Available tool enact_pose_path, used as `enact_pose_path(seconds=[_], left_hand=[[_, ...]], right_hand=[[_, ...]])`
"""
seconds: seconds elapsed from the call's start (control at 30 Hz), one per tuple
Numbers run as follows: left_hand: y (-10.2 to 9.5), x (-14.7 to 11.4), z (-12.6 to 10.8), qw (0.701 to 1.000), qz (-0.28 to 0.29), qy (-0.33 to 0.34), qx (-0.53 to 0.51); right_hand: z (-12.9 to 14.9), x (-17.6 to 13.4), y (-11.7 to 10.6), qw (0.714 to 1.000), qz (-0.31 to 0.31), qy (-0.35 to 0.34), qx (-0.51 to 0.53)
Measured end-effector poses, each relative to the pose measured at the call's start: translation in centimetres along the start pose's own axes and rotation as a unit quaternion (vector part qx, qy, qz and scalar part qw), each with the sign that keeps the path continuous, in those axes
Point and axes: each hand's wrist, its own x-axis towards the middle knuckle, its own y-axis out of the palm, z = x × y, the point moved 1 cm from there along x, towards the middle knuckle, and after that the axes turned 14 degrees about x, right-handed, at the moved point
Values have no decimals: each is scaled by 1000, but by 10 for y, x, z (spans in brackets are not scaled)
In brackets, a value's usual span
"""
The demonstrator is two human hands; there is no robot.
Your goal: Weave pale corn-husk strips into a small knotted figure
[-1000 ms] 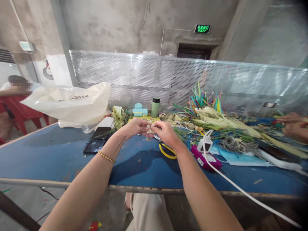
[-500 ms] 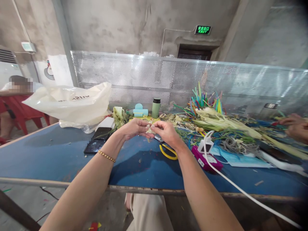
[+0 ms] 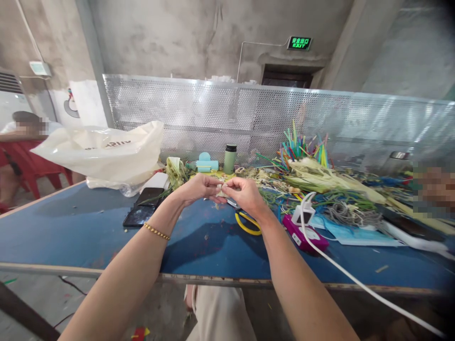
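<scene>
Little has moved — left hand (image 3: pixel 199 188) and right hand (image 3: pixel 244 193) pinch a pale piece (image 3: pixel 220 193) between fingertips.

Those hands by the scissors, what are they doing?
A person's left hand and right hand are close together, pinching a small pale piece over the blue table. Its exact shape is hard to see. Yellow-handled scissors lie by the right hand, and a green bottle stands behind.

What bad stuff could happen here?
The small pale piece pinched between the left hand and right hand might slip out. The yellow-handled scissors lie close to the right hand, so a careless reach might bring a nick. The white cable crosses the table's near edge; an arm could snag it and tug the charger.
</scene>
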Motion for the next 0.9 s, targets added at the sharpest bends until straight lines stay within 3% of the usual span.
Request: enact_pose_path(seconds=[0.23,0.4,0.53,0.73,0.9], left_hand=[[5,2,0,1000,-17,4,-1],[13,8,2,997,-81,17,3],[16,10,4,995,-99,5,-15],[13,10,6,984,-171,-10,44],[16,9,4,990,-141,-26,-5]], right_hand=[[-5,2,3,1000,-20,10,18],[-9,3,3,998,-41,18,47],[-9,4,3,994,-72,-3,85],[-7,3,2,993,-81,-9,89],[-9,4,1,992,-76,-19,103]])
